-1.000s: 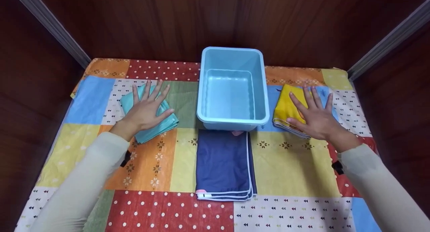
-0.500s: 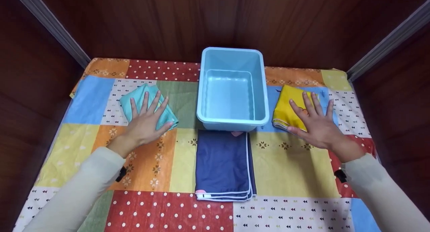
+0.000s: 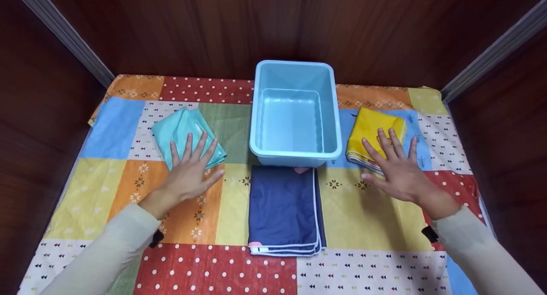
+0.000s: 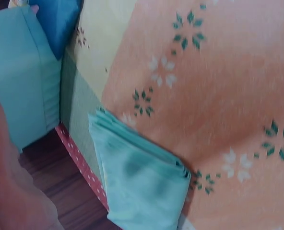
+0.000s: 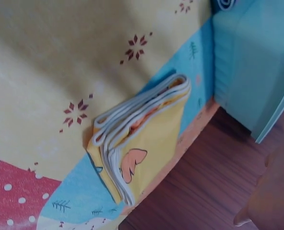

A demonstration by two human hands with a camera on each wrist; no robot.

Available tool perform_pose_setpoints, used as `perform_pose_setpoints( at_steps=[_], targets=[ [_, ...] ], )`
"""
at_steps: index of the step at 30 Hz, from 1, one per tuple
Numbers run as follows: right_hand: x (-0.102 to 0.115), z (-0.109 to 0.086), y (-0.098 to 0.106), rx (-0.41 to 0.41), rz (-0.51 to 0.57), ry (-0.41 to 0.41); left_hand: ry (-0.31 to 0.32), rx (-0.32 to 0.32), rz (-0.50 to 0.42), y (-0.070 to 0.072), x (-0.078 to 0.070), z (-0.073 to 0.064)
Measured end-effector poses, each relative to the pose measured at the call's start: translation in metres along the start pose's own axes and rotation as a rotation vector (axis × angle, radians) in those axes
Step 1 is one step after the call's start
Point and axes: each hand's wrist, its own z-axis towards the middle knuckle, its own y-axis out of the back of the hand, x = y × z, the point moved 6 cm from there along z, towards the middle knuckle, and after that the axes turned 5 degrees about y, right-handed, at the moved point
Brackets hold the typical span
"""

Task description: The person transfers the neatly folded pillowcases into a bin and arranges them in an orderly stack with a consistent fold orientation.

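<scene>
In the head view my left hand (image 3: 186, 173) is spread over the near edge of a folded teal cloth (image 3: 177, 126), fingers straight. My right hand (image 3: 399, 173), also spread, overlaps the near right part of a folded yellow cloth (image 3: 367, 126). Both wrist views show the hands raised above the cloths, holding nothing. The teal cloth (image 4: 142, 177) lies with its layered folds toward the orange patch. White-edged layers and an orange print show on the yellow cloth (image 5: 156, 143). Between the hands lies a folded navy cloth (image 3: 282, 205) with white edging.
A light blue plastic bin (image 3: 295, 153) stands at the back middle, just behind the navy cloth, nothing inside it. A patchwork tablecloth (image 3: 363, 226) covers the table. Dark wood panels (image 3: 295, 25) rise behind and on both sides.
Both hands have drawn back toward the near side, still spread, uncovering more of the teal and yellow cloths. The cloths and the bin have stayed in place.
</scene>
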Motion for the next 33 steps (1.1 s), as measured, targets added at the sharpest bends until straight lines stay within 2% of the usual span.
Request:
perform_pose_setpoints(
  at_steps=[11,18,25,33],
  targets=[
    [0.009,-0.008,-0.018,0.009,0.013,-0.005,-0.022,-0.022,-0.027,-0.024,-0.022,-0.015],
    [0.021,-0.011,-0.028,0.001,0.041,0.038,-0.034,-0.04,-0.076,-0.037,-0.034,-0.02],
    [0.031,-0.012,-0.039,0.012,0.043,0.04,-0.052,-0.048,-0.074,-0.047,-0.046,-0.025],
    [0.042,-0.013,-0.053,0.001,0.077,0.051,-0.071,-0.071,-0.032,-0.058,-0.059,-0.029]
  ],
)
